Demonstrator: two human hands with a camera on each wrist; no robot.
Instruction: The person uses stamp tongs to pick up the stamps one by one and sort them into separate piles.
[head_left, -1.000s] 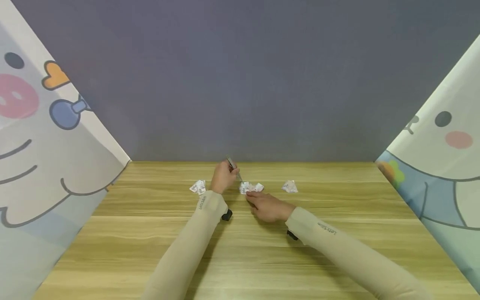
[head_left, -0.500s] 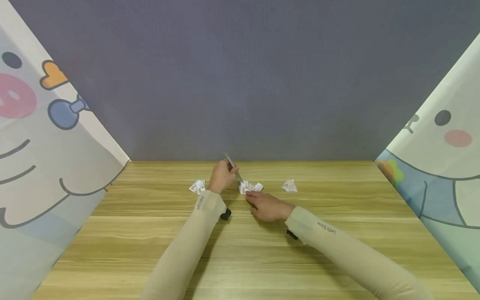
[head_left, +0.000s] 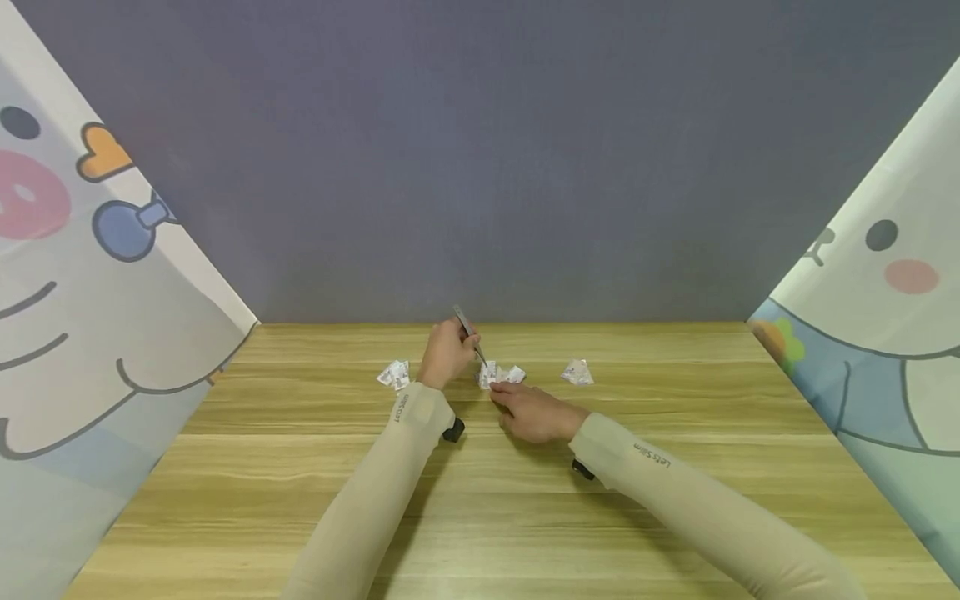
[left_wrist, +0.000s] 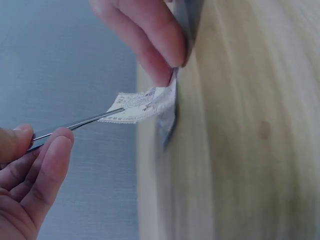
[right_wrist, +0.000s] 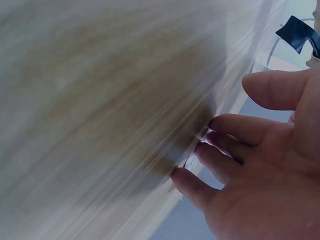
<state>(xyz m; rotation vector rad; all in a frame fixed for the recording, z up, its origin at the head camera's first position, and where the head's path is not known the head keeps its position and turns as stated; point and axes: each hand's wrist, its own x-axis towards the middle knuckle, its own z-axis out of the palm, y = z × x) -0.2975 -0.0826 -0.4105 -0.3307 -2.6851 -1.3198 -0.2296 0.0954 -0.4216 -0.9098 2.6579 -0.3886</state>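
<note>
My left hand pinches metal tweezers between thumb and fingers. In the left wrist view the tips of the tweezers are on a postage stamp with perforated edges, its near end raised off the table. The fingertips of my right hand rest at the front of the middle pile of stamps. Extended, loosely bent fingers show in the right wrist view, where the hand mostly hides the stamps.
Another group of stamps lies left of the hands, and one more small pile lies to the right. Behind the wooden table rises a grey wall. Cartoon-printed panels stand at both sides.
The tweezers have shifted slightly with the left hand, their tips staying at the middle pile. My right hand keeps its place on the stamps.
</note>
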